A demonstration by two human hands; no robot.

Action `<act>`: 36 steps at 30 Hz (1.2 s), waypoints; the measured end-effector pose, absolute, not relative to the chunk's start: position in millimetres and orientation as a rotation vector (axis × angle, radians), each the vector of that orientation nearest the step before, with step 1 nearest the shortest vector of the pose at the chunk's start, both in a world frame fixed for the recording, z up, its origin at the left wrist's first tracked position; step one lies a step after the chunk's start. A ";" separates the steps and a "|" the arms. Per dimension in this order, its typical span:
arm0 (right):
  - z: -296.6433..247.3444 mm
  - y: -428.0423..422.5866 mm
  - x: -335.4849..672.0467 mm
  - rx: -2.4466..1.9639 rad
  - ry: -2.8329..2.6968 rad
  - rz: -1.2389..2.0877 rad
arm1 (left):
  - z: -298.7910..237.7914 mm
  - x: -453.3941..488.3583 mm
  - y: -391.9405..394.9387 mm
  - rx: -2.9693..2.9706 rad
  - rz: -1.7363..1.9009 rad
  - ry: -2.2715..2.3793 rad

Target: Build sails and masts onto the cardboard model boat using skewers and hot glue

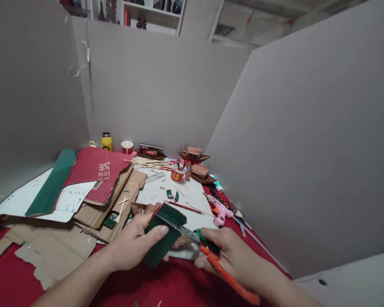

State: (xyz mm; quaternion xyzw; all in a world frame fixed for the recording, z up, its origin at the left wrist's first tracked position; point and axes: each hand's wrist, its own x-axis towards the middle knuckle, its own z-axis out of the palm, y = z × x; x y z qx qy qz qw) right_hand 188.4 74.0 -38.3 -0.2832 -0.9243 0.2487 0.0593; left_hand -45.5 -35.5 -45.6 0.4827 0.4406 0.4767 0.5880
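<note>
My left hand [136,245] is closed on a dark green piece of card [164,236], thumb on top, holding it just above the red table cover [166,285]. My right hand [230,253] grips orange-handled scissors [211,256], whose blades reach left into the green card's upper edge. Both hands sit at the near edge of the table, close together.
Stacked cardboard sheets [112,204], a red card [96,170] and a green strip [53,183] lie at left. A pink glue gun [220,211], a red pencil [185,207], a ruler [154,177], bamboo sticks [150,162], cups, a yellow bottle [106,141] and small model boats [193,155] lie beyond. Grey partition walls enclose the table.
</note>
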 end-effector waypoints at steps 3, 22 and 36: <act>-41.0 75.8 187.6 -0.833 -2.775 0.775 | -44.4 -46.8 -34.6 1.048 1.097 1.018; -11.0 103.3 135.7 -0.846 -2.883 0.616 | -40.5 -75.2 -16.4 0.813 1.219 1.007; 0.0 119.4 118.6 -0.914 -2.834 0.556 | -17.5 -114.3 -21.8 0.824 1.477 1.275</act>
